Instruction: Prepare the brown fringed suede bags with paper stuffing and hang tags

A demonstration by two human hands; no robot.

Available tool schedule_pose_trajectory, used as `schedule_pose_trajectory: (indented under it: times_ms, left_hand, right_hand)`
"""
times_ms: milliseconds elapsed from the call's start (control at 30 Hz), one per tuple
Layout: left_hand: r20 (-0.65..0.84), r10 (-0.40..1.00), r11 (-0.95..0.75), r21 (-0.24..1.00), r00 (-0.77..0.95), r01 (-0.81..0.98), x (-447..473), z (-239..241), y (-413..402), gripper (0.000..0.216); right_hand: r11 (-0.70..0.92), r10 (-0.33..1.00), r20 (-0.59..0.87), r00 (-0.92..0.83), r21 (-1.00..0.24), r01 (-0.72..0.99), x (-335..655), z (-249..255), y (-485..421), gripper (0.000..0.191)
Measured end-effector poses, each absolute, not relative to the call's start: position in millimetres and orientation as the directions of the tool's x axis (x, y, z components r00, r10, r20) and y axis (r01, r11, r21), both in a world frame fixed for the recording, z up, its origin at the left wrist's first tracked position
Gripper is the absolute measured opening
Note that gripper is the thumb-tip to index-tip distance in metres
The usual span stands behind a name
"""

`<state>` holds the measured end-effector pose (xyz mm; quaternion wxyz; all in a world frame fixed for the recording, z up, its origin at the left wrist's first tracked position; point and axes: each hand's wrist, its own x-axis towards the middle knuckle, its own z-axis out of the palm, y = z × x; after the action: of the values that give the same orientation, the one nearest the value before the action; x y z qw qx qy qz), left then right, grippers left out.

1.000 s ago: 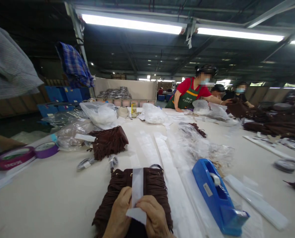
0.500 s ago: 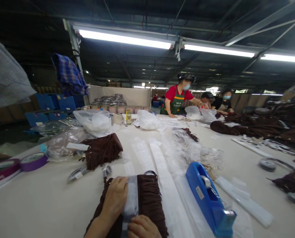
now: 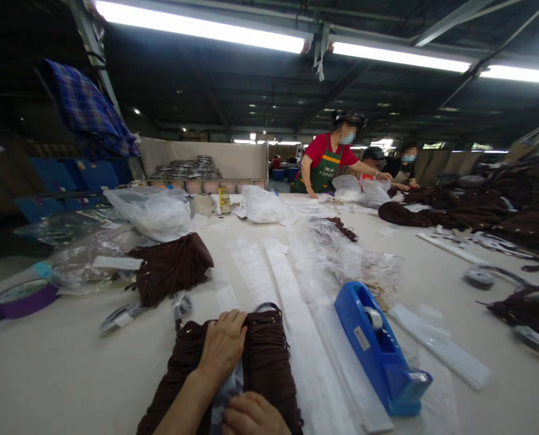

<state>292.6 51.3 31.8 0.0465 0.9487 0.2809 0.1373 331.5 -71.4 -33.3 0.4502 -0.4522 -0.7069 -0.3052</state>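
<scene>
A dark brown fringed bag (image 3: pixel 269 362) lies on the table in front of me, with small metal rings along its top edge. A clear plastic strip (image 3: pixel 228 386) runs lengthwise down its middle. My left hand (image 3: pixel 224 344) is closed over the bag's top edge, covering the upper end of the strip; its fingertips are partly hidden. Lower down, my right hand (image 3: pixel 254 415) has its fingers curled onto the strip, cut off by the bottom of the picture. Beside the bag's top left corner is a wrapped strap end (image 3: pixel 181 306).
A blue tape dispenser (image 3: pixel 373 344) stands right of the bag, near long white plastic strips (image 3: pixel 292 290). Another fringed bag (image 3: pixel 174 266) lies farther left, by purple tape (image 3: pixel 27 299). A co-worker in a green apron (image 3: pixel 326 166) leans over the far side; brown bags (image 3: pixel 469 211) are piled right.
My left hand has slid right and up across the plastic strip to the bag's top edge, covering its upper part. My right hand stays low on the strip. The view has tilted down.
</scene>
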Motion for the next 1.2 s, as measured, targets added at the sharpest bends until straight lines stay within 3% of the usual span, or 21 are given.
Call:
schedule_pose_trajectory:
  times_ms: [267,500,800,1000,1200]
  left_hand:
    - [0.143,0.568,-0.821,0.159,0.81,0.548,299.4,23.0,57.2,0.023]
    - [0.283,0.516,-0.856,0.203,0.809,0.475,272.1,37.6,53.0,0.03]
    - [0.299,0.207,-0.942,0.317,0.931,0.108,178.6,28.5,6.5,0.037]
    - [0.29,0.091,-0.988,0.145,0.953,0.05,170.9,14.6,5.1,0.05]
    - [0.341,-0.075,-0.985,-0.171,0.937,-0.016,161.5,10.7,11.0,0.052]
  right_hand:
    - [0.448,0.657,0.74,-0.145,-0.228,0.865,327.4,2.6,-100.4,0.03]
    - [0.466,0.655,0.733,-0.184,-0.2,0.862,328.0,-1.3,-100.4,0.031]
    - [0.549,0.697,0.678,-0.233,-0.296,0.781,330.9,3.6,-106.3,0.033]
    - [0.54,0.776,0.558,-0.294,-0.346,0.767,336.2,7.0,-117.2,0.039]
    - [0.562,0.807,0.421,-0.414,-0.334,0.757,336.5,8.5,-121.5,0.053]
